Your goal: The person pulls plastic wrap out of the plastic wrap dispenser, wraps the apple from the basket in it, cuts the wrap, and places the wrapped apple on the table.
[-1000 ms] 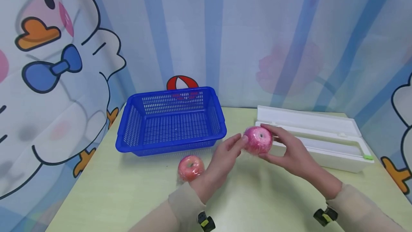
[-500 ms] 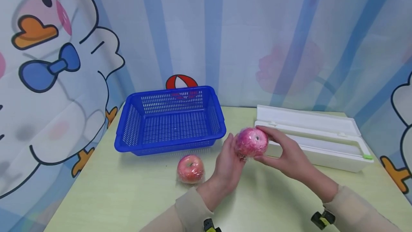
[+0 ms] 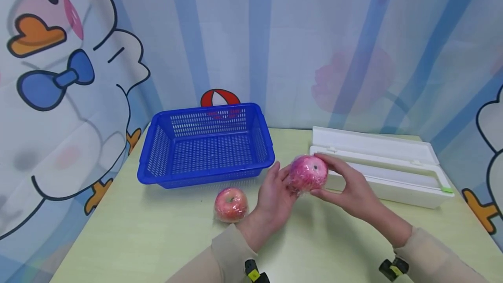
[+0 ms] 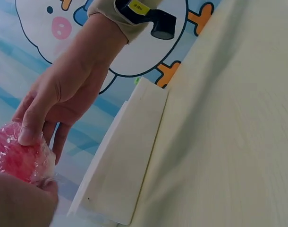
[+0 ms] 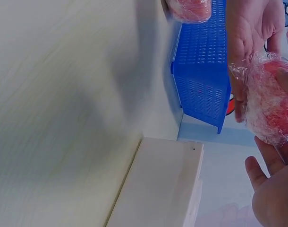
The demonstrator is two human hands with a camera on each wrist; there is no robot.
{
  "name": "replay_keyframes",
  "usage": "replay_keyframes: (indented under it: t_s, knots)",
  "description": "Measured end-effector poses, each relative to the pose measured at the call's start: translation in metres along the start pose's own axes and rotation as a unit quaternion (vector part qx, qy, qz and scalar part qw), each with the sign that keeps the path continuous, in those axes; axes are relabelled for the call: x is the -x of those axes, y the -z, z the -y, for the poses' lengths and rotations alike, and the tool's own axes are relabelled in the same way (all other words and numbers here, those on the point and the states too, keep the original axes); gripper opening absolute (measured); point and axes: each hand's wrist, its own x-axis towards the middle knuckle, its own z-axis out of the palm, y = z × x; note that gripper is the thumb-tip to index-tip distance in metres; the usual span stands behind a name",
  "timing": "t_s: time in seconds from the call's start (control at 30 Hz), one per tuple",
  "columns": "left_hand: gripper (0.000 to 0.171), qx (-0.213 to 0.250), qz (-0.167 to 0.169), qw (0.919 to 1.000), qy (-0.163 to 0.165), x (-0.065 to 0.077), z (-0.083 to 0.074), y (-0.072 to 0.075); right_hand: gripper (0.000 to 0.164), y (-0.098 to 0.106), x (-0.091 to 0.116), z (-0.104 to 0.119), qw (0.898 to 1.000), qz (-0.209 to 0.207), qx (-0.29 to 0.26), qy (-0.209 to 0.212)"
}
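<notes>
A pink-red apple [image 3: 308, 173] wrapped in clear plastic film is held up over the table. My right hand [image 3: 352, 187] grips it between thumb and fingers from the right. On the other side my left hand [image 3: 273, 202] is turned palm up, thumb apart, its fingertips at the apple's lower left. Crinkled film [image 5: 257, 94] bunches on the apple's side in the right wrist view. A second wrapped apple [image 3: 231, 205] rests on the table, left of my left wrist.
A blue perforated basket [image 3: 206, 180] with nothing in it stands at the back left. Behind my right hand lies a long white box [image 3: 393, 193] with its lid raised and a green piece [image 3: 446, 189] at one end. A printed curtain [image 3: 291, 47] hangs behind the pale table [image 3: 157, 239].
The held apple has shifted slightly left and turned a little. My left hand has gone from pinching its film with the thumb to lying palm up beside it.
</notes>
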Motion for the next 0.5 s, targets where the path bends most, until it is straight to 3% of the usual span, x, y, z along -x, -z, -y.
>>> replay_keyframes:
  t_s: [0.2, 0.37, 0.5]
  knots:
    - [0.066, -0.038, -0.014, 0.999, 0.021, 0.003, -0.001, 0.002, 0.087, 0.002, 0.0, 0.0, 1.0, -0.008, 0.007, 0.007]
    - [0.064, -0.016, 0.002, 0.9996, 0.022, 0.008, -0.003, -0.006, 0.089, -0.001, 0.001, -0.003, 1.0, -0.005, 0.003, 0.008]
    - [0.062, 0.003, -0.008, 0.9997, 0.021, 0.011, -0.004, -0.014, 0.087, -0.004, 0.003, -0.003, 1.0, -0.003, -0.002, -0.002]
